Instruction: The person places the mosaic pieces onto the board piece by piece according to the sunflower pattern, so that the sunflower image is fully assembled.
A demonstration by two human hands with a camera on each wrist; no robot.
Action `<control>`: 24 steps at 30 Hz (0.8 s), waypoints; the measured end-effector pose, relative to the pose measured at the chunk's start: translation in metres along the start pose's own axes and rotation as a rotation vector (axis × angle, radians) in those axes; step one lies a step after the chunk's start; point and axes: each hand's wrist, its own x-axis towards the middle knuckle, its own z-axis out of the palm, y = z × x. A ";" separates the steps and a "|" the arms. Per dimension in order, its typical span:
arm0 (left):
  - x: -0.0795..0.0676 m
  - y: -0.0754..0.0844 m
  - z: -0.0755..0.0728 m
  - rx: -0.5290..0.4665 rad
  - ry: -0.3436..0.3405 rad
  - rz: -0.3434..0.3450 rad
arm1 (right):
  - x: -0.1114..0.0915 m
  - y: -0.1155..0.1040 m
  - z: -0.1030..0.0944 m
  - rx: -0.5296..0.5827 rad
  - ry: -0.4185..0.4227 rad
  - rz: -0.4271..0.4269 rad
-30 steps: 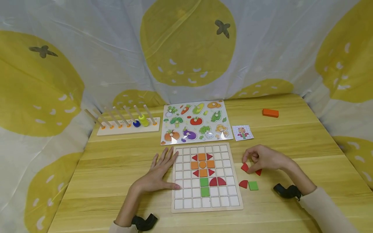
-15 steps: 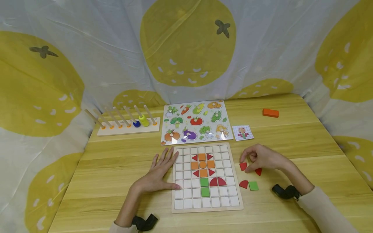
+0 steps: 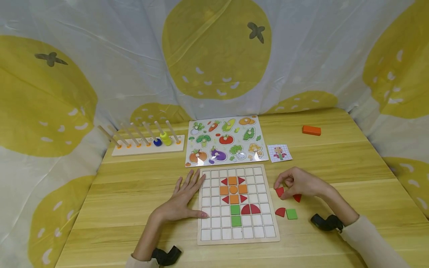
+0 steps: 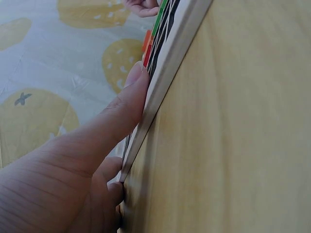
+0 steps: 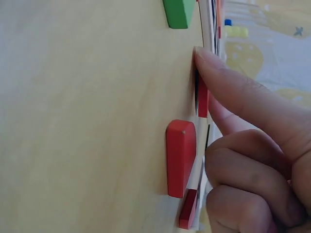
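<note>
In the head view a wooden grid board (image 3: 275, 238) lies flat, bearing orange squares, an orange disc, red triangles, green squares (image 3: 236, 221) and two red quarter-circles (image 3: 250, 209). My left hand (image 3: 179, 203) rests spread at its left side, thumb over the edge; the left wrist view has that thumb (image 4: 131, 92) against the board's rim. Right of the board, my right hand (image 3: 303, 182) pinches a red quarter-circle piece (image 3: 279, 192) between thumb and index finger, the other fingers curled. The right wrist view shows this red piece (image 5: 202, 99) mostly hidden behind the thumb.
Close to the right hand lie another red piece (image 3: 297, 197), a red quarter-circle (image 3: 280, 212) and a green square (image 3: 291, 214). Behind are a pattern card (image 3: 283, 157), a vegetable peg puzzle (image 3: 214, 141), a peg stand (image 3: 147, 149) and an orange block (image 3: 311, 130).
My right hand has shifted slightly left, toward the board, and the red quarter-circle between its fingers has turned and moved left a little. The left hand and the board's pieces stay put.
</note>
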 end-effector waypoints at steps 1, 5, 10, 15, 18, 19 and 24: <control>0.000 0.000 0.000 0.000 0.001 -0.001 | 0.000 -0.001 0.000 0.005 0.003 0.001; -0.001 0.000 0.000 0.006 0.002 -0.003 | 0.001 -0.009 0.007 0.034 0.010 -0.021; -0.001 -0.001 -0.001 0.002 0.003 -0.002 | -0.002 -0.033 0.034 0.066 -0.005 -0.059; -0.001 -0.001 0.000 0.000 0.005 0.004 | 0.001 -0.057 0.066 0.069 -0.003 -0.057; -0.001 -0.002 0.000 -0.001 0.005 0.009 | 0.005 -0.066 0.082 0.057 -0.014 -0.067; -0.001 -0.002 0.000 -0.001 0.004 0.010 | 0.006 -0.068 0.086 0.050 -0.019 -0.069; 0.000 -0.003 0.001 0.004 0.004 0.017 | 0.010 -0.074 0.098 0.006 -0.030 -0.074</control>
